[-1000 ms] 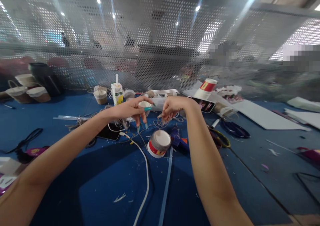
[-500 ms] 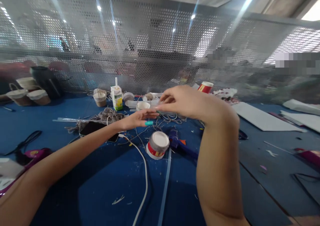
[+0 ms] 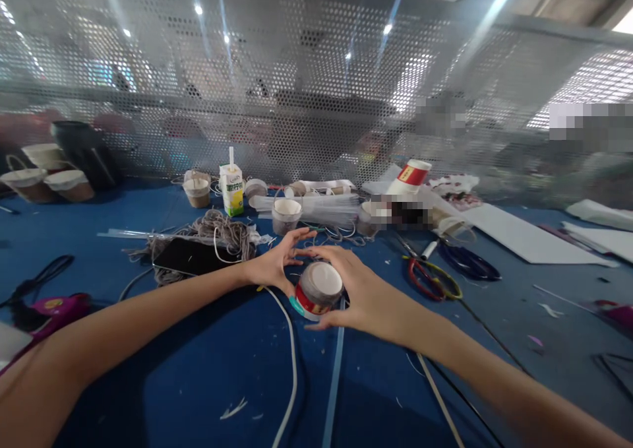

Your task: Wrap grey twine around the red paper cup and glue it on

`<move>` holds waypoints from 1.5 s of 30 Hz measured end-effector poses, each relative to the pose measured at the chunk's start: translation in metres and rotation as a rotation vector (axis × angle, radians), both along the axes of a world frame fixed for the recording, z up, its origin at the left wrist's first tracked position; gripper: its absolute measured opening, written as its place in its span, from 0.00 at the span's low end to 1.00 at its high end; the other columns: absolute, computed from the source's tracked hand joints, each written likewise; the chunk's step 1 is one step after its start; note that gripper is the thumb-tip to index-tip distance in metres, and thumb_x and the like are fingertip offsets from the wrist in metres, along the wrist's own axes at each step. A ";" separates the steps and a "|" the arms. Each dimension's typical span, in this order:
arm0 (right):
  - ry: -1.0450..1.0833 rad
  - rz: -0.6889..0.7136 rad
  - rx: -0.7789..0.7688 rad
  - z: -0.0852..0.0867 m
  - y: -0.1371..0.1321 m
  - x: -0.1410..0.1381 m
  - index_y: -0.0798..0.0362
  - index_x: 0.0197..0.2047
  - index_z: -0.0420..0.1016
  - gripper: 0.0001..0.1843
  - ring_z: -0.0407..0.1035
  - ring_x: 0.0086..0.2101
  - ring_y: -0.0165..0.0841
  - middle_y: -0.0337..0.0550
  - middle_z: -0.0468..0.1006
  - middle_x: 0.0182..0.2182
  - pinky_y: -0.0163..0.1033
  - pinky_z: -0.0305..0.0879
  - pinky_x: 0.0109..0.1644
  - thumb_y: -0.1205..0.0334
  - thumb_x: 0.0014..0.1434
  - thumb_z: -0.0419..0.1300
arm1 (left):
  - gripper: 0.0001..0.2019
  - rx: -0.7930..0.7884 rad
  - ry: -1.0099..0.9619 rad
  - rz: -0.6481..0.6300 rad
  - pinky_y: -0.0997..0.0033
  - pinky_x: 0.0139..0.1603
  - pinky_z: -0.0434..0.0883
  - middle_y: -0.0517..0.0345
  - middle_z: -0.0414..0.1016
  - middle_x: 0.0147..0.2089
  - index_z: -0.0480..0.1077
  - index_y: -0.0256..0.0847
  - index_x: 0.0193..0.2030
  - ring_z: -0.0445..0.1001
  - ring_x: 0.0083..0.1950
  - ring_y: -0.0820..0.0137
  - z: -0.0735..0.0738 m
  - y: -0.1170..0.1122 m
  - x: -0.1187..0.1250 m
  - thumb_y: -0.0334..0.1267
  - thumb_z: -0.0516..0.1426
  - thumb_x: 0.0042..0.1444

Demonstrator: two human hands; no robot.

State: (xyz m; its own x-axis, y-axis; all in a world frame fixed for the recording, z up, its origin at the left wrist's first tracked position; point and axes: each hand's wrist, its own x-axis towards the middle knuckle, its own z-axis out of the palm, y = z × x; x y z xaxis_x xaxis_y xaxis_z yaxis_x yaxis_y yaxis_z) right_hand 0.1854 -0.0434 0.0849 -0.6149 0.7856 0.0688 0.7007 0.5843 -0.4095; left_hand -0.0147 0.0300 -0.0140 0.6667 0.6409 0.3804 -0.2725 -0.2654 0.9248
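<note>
A small paper cup (image 3: 316,296) stands upside down on the blue table, white with a red band and grey cord wound round its upper part. My right hand (image 3: 363,289) curves round its right side, fingers behind and thumb in front. At its left is my left hand (image 3: 274,263), fingers spread and curved; its thumb wears a teal finger cap (image 3: 297,305) that meets the cup's lower side. Whether the left thumb presses on it I cannot tell. Under my right hand, a long translucent strip (image 3: 335,375) runs toward the near edge.
Grey cord (image 3: 217,227) and a dark phone (image 3: 190,256) lie left, with a white cable (image 3: 293,375). Behind are a drink carton (image 3: 232,191), a small cord-covered basket (image 3: 287,217) and clear sticks (image 3: 326,207). Red-and-yellow-handled scissors (image 3: 430,280) lie right.
Both hands have come down from above and behind the cup to its two sides. My right hand now curves round it. Scissors and a marker behind the right arm have come into view.
</note>
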 end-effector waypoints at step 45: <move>-0.453 -0.472 0.621 -0.048 -0.017 0.031 0.65 0.38 0.74 0.32 0.67 0.37 0.54 0.67 0.74 0.33 0.57 0.69 0.37 0.38 0.56 0.53 | 0.36 -0.488 -0.145 0.223 0.56 0.56 0.67 0.51 0.75 0.47 0.66 0.38 0.50 0.75 0.49 0.62 0.006 -0.019 0.007 0.29 0.72 0.30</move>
State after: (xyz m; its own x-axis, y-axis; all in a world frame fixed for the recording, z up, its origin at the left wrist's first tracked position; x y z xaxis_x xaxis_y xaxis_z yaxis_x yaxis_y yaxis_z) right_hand 0.2162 -0.0600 0.0370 -0.3092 0.8653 0.3946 0.9411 0.2186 0.2579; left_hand -0.0079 0.0106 -0.0078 0.4577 0.8853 0.0818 -0.3921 0.1185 0.9123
